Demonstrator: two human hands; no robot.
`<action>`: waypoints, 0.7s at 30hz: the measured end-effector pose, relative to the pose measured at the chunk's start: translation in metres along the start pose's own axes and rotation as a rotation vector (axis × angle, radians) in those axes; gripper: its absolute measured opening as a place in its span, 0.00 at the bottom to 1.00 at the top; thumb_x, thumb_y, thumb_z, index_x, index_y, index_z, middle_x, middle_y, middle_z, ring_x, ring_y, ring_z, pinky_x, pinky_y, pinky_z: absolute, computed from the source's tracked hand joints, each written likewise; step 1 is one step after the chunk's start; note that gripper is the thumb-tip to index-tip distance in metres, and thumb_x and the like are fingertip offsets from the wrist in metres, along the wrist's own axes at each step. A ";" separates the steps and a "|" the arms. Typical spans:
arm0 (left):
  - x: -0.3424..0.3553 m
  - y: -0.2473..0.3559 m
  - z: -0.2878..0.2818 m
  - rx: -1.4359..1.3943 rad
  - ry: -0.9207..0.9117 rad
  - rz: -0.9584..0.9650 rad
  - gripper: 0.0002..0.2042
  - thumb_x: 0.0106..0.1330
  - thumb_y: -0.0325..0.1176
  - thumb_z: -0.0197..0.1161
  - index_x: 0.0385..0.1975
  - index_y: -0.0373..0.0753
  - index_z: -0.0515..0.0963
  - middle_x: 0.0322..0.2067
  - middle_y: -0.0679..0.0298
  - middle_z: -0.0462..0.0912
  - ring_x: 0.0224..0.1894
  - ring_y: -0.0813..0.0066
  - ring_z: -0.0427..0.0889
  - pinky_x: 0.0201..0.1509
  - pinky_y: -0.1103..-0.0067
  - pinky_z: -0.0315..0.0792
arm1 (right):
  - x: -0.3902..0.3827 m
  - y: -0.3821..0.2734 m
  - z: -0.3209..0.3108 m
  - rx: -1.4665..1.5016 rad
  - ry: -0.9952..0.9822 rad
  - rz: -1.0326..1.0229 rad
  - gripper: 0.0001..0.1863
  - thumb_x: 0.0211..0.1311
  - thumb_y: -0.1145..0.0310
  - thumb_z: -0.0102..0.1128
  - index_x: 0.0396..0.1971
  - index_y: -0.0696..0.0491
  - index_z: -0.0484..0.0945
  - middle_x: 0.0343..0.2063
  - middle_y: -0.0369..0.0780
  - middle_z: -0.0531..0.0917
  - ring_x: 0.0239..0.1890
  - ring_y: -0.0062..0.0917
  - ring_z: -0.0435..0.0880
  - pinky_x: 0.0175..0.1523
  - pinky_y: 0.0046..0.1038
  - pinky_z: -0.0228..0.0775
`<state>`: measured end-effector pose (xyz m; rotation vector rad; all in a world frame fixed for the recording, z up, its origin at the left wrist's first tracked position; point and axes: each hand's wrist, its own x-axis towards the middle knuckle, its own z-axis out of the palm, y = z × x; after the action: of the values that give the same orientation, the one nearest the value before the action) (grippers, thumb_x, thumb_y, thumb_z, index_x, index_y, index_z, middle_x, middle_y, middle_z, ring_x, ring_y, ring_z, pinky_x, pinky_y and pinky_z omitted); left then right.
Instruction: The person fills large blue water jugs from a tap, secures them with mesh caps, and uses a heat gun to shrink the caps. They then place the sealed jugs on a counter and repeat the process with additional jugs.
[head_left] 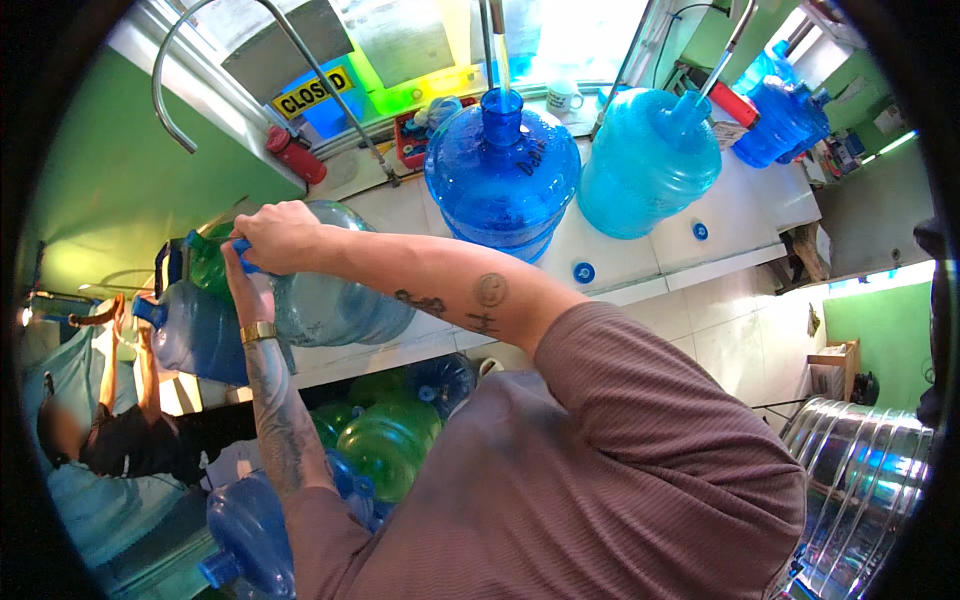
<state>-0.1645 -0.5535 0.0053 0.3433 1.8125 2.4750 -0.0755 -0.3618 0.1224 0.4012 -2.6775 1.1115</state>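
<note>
At the counter's left end, my two hands meet beside the neck end of a pale clear water jug (340,300). A small blue cap (245,255) shows between them. My left hand (253,288), with a gold watch at the wrist, is closed on the blue cap from below. My right hand (278,236) is closed just above it, fingers curled; a thin edge sticks out at its fingertips, too small to name. The jug's neck is hidden by my hands. Just beyond them are a green jug (208,268) and a light blue jug (205,325).
A dark blue jug (500,190) and a turquoise jug (650,165) stand under metal filling spouts. Two loose blue caps, one a round cap (583,272), lie on the white counter (625,262). Green jugs (385,440) sit below. Another person (130,430) is at far left, arms raised.
</note>
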 end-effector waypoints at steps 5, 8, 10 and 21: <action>-0.047 0.010 0.006 0.927 -0.112 0.068 0.32 0.70 0.51 0.62 0.66 0.35 0.64 0.60 0.59 0.74 0.61 0.69 0.73 0.66 0.73 0.65 | -0.095 0.058 0.008 0.249 0.267 -0.053 0.15 0.60 0.58 0.63 0.40 0.52 0.79 0.30 0.48 0.83 0.37 0.46 0.83 0.42 0.42 0.74; -0.073 0.006 0.019 0.928 0.011 0.256 0.24 0.68 0.47 0.67 0.55 0.36 0.76 0.45 0.58 0.83 0.47 0.67 0.81 0.53 0.71 0.72 | -0.207 0.142 0.044 0.392 -0.020 0.356 0.14 0.66 0.59 0.60 0.37 0.57 0.75 0.31 0.51 0.81 0.37 0.48 0.82 0.40 0.45 0.72; -0.084 -0.001 0.033 0.970 0.089 0.372 0.22 0.66 0.47 0.67 0.51 0.36 0.77 0.41 0.59 0.84 0.44 0.64 0.82 0.50 0.70 0.72 | -0.271 0.203 0.084 0.107 -0.112 0.581 0.16 0.65 0.58 0.62 0.39 0.57 0.76 0.32 0.52 0.81 0.39 0.49 0.80 0.43 0.48 0.71; -0.088 0.049 -0.048 0.578 0.486 0.251 0.17 0.62 0.47 0.72 0.26 0.40 0.78 0.24 0.71 0.80 0.25 0.83 0.73 0.30 0.79 0.67 | -0.309 0.255 0.138 0.031 0.029 0.406 0.30 0.68 0.52 0.58 0.59 0.59 0.68 0.54 0.55 0.74 0.58 0.48 0.73 0.61 0.44 0.67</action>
<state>-0.0850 -0.6294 0.0252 -0.0288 2.8438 2.2600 0.1184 -0.2363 -0.2333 -0.1639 -2.7907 1.2485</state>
